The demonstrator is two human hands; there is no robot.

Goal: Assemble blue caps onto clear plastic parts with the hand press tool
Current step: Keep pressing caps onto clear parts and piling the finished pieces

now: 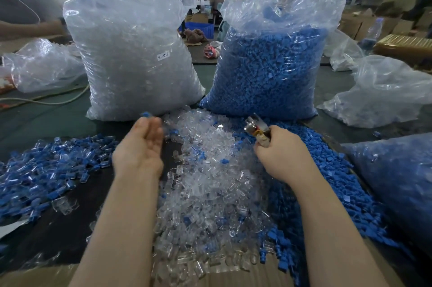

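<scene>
Factory counter [46,120] heaped with clear plastic parts [210,169] and blue caps [327,169]: right hand [284,154] grips the press tool [256,126], left hand [141,146] hangs open and empty, probably between pressings, picking next

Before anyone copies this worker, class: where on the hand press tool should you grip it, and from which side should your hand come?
Grip the hand press tool by its taped lower handle, as the right hand does, coming from the near side below it. The metal working head points up and away towards the bags, so fingers around the handle leave that end free. The left hand is open.
</scene>
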